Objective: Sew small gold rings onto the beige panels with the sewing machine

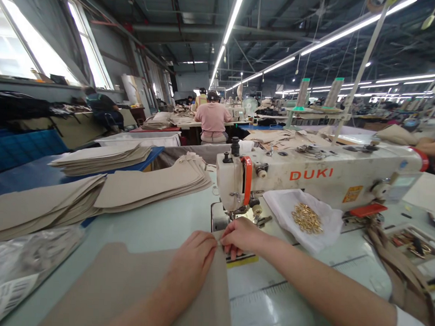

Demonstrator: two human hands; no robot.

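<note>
A beige fabric panel (pixel 142 280) lies flat on the pale green sewing table in front of me. My left hand (pixel 196 254) rests over it, fingers pressed together at its upper right edge. Just beside it, my right hand (pixel 241 235) pinches the panel's top corner; the fingertips of both hands nearly meet there. Both hands are right below the needle area of a white sewing machine (pixel 275 176) with an orange guard. My right fingers partly hide the needle plate. Whether a small metal piece is between the fingers is too hidden to tell.
A white bag (pixel 286 205) of gold-coloured metal fittings (pixel 307 218) lies right of the needle. Stacked beige panels (pixel 154 184) and a clear plastic bag (pixel 22 269) are at left. A tray (pixel 413 246) of small items sits at far right. A person in pink (pixel 213 116) works farther ahead.
</note>
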